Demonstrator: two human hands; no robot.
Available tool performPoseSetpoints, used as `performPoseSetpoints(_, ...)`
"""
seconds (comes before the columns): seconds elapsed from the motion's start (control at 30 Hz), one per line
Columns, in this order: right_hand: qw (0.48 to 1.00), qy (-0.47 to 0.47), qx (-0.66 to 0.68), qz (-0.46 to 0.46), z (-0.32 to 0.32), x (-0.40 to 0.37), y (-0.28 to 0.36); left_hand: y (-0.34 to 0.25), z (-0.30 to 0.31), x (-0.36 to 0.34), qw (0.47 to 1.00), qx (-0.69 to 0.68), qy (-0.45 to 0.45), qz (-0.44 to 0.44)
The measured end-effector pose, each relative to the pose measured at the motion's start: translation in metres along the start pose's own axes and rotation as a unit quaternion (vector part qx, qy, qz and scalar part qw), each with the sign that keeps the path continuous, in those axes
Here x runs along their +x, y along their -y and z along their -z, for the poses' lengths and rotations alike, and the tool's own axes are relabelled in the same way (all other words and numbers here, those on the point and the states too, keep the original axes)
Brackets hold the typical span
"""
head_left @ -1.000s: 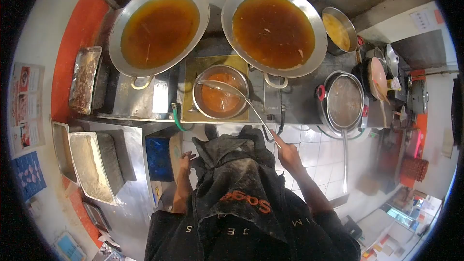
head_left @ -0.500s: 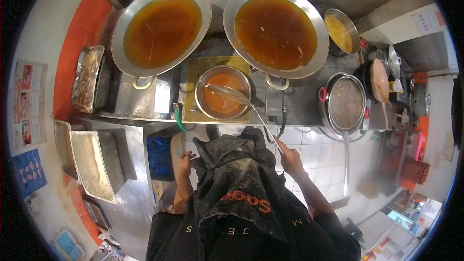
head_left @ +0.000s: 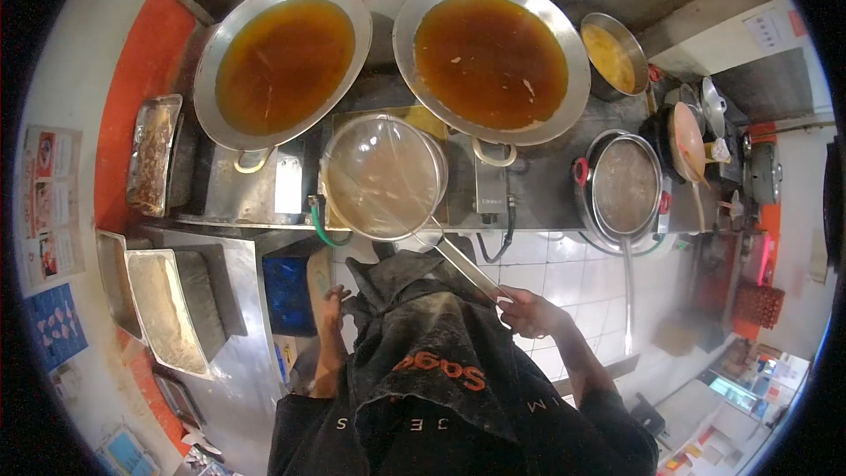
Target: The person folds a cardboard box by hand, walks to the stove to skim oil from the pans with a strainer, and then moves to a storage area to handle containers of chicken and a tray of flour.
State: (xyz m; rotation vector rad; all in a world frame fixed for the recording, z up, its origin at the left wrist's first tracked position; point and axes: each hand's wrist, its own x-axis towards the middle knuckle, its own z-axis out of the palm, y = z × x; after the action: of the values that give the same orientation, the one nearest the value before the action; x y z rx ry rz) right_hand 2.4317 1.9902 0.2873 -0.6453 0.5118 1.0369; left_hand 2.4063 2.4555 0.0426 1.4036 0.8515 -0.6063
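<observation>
My right hand point(head_left: 529, 311) is closed around the long metal handle of a round fine-mesh strainer point(head_left: 381, 178). The strainer's face is turned up towards me, above a metal pot point(head_left: 441, 159) on the stove, and it hides most of the pot and the contents. Some brownish haze shows through the mesh. Low beside the apron point(head_left: 414, 317), my left hand point(head_left: 332, 307) hangs with nothing in it, its fingers loosely apart.
Two wide pans of brown oil, one left point(head_left: 204, 79) and one right point(head_left: 577, 79), stand behind the pot. At right, another strainer point(head_left: 627, 185) rests over a pot. A small pot point(head_left: 612, 57) holds yellow liquid. Metal bins point(head_left: 167, 308) sit at left.
The strainer has come up out of the orange liquid in the pot and turned from nearly edge-on to face-up. My right hand has moved slightly down and back; my left stays low.
</observation>
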Motion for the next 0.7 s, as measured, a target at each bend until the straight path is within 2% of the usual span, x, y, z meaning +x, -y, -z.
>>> performPoseSetpoints(0.07,0.999,0.026,0.002,-0.019,-0.02,-0.012,0.022,-0.001,-0.001,0.001,0.999,0.008,-0.024,0.021)
performPoseSetpoints(0.1,0.998,0.001,-0.049,0.026,-0.034,-0.021,0.035,0.003,-0.001,0.005,0.999,0.008,-0.023,0.02)
performPoseSetpoints(0.13,0.994,-0.027,-0.04,0.096,-0.006,-0.009,0.023,0.013,0.001,0.013,0.999,-0.02,-0.028,0.036)
performPoseSetpoints(0.17,0.948,-0.068,-0.251,0.185,-0.001,-0.007,0.037,0.019,0.002,0.018,0.997,-0.049,-0.033,0.05)
performPoseSetpoints(0.2,0.963,-0.157,-0.045,0.214,0.0,-0.016,0.046,0.024,0.006,0.021,0.997,-0.048,-0.032,0.049)
performPoseSetpoints(0.23,0.908,-0.176,-0.224,0.307,-0.009,-0.02,0.07,0.027,0.01,0.024,0.999,-0.038,-0.009,0.03)
performPoseSetpoints(0.27,0.873,-0.279,-0.293,0.271,-0.028,-0.027,0.102,0.029,0.012,0.025,0.999,-0.027,0.014,0.01)
performPoseSetpoints(0.3,0.808,-0.322,-0.368,0.327,-0.023,-0.026,0.124,0.029,0.012,0.026,0.999,-0.025,0.018,0.009)
performPoseSetpoints(0.33,0.816,-0.281,-0.29,0.414,-0.004,-0.023,0.138,0.03,0.011,0.027,1.0,-0.018,0.022,0.005)
performPoseSetpoints(0.37,0.749,-0.396,-0.362,0.388,0.016,-0.015,0.164,0.029,0.01,0.028,1.0,-0.012,0.026,0.001)
performPoseSetpoints(0.43,0.525,-0.482,-0.601,0.362,0.039,-0.028,0.2,0.024,0.008,0.025,1.0,-0.002,0.024,-0.003)
performPoseSetpoints(0.47,0.523,-0.483,-0.601,0.363,0.047,-0.032,0.215,0.021,0.007,0.024,1.0,0.008,0.02,-0.005)
performPoseSetpoints(0.53,0.432,-0.578,-0.645,0.25,0.063,-0.035,0.239,0.023,0.01,0.026,1.0,0.006,0.011,0.002)
performPoseSetpoints(0.57,0.432,-0.577,-0.646,0.25,0.07,-0.034,0.247,0.025,0.012,0.026,1.0,0.007,-0.001,0.01)
performPoseSetpoints(0.63,0.385,-0.588,-0.68,0.207,0.076,-0.033,0.256,0.028,0.012,0.025,1.0,-0.013,0.002,0.004)
performPoseSetpoints(0.67,0.386,-0.589,-0.679,0.205,0.075,-0.031,0.253,0.029,0.013,0.023,1.0,-0.031,0.007,-0.002)
performPoseSetpoints(0.7,0.412,-0.579,-0.686,0.159,0.074,-0.026,0.25,0.031,0.014,0.022,1.0,-0.029,0.008,0.0)
